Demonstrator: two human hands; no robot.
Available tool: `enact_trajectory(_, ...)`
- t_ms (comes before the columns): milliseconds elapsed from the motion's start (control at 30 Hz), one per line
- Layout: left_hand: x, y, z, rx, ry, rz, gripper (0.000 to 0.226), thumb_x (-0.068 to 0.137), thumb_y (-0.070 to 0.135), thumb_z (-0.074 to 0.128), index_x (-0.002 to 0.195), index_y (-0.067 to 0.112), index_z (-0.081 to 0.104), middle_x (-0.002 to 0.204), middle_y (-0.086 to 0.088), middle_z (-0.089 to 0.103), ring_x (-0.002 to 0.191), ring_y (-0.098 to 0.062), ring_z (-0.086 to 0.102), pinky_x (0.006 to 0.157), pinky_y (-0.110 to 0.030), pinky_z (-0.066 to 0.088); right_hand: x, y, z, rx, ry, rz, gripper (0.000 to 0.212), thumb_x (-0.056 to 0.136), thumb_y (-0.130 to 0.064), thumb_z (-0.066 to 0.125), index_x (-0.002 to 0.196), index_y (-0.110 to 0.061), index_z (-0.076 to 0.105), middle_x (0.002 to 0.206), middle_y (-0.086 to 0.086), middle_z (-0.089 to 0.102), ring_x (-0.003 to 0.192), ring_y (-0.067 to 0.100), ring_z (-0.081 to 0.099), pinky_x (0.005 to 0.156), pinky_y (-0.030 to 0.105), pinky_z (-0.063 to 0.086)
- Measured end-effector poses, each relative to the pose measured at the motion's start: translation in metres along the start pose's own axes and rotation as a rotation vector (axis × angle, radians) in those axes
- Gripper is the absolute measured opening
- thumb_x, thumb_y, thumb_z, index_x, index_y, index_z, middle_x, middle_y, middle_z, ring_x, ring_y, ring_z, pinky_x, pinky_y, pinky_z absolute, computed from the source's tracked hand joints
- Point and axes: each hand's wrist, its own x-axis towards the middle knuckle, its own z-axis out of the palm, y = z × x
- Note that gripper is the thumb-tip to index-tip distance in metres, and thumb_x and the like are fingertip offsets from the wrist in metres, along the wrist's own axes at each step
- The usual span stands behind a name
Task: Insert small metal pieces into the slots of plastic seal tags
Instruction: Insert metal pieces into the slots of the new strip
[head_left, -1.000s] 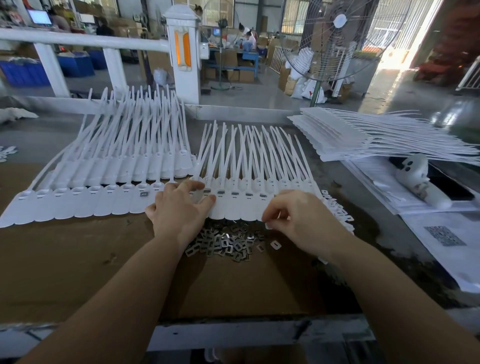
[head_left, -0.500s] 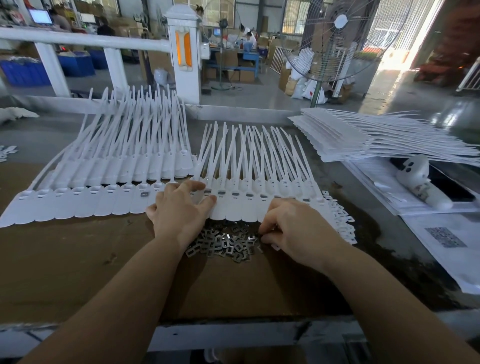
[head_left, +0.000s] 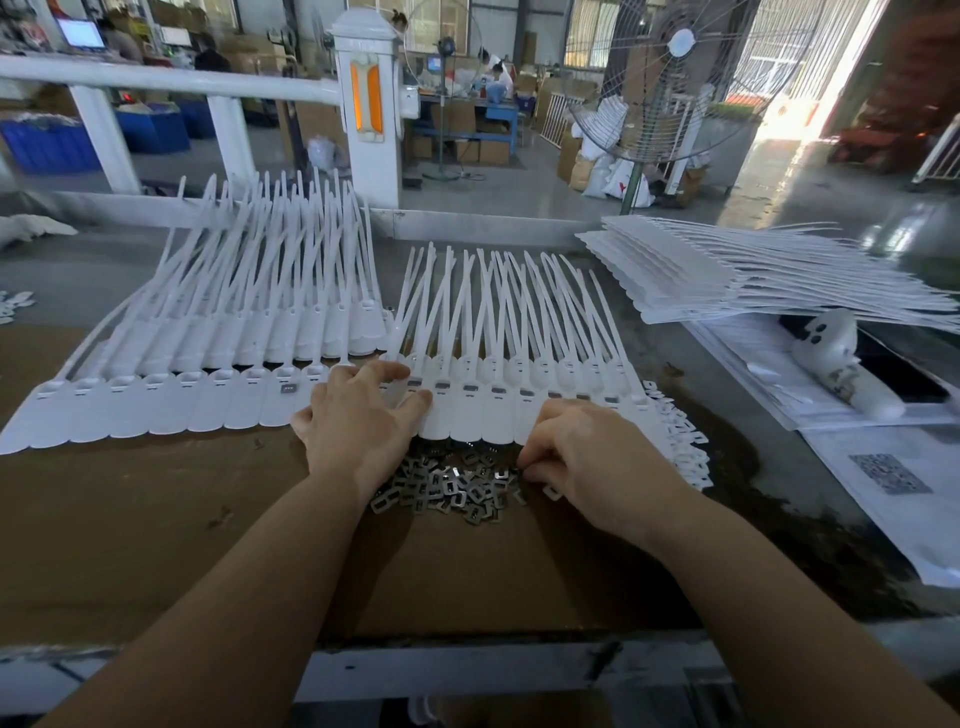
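Left hand (head_left: 363, 415) presses flat on the seal tags (head_left: 493, 410) behind the metal pieces (head_left: 447, 488); right hand (head_left: 587, 457) curls at that pile, pinching unclear. Better lift just 1 piece.

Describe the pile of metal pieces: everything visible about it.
The pile of metal pieces is a loose heap of small, flat, shiny grey clips with rectangular cut-outs, lying jumbled on the brown board just below the row of white seal tags. The left hand overlaps its left edge; the right hand reaches in with curled fingers.
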Motion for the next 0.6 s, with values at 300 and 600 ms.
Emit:
enact_trajectory(300,-0.0001,0.0,-0.0003,-0.003,-0.004,0.007,0.034,0.084,0.05,0.058,0.115,0.037,0.057,0.13,-0.003,0.047,0.123,-0.025,0.039,0.099,-0.045,0.022,-0.0016,0.0028,0.0008,0.054,0.02,0.022,0.013,0.084,-0.029,0.066,0.094,-0.023,0.071,0.093,-0.01,0.055,0.088,0.005,0.045,0.08,0.019,0.035)
enact_trajectory(600,-0.0004,0.001,0.0,-0.017,0.006,0.012,0.034,0.083,0.049,0.058,0.115,0.036,0.058,0.126,-0.003,0.049,0.121,-0.024,0.04,0.098,-0.043,0.022,-0.0004,0.0036,0.0029,0.041,0.012,0.019,0.008,0.085,-0.024,0.065,0.091,-0.021,0.068,0.094,-0.008,0.056,0.091,0.009,0.049,0.078,0.02,0.034)
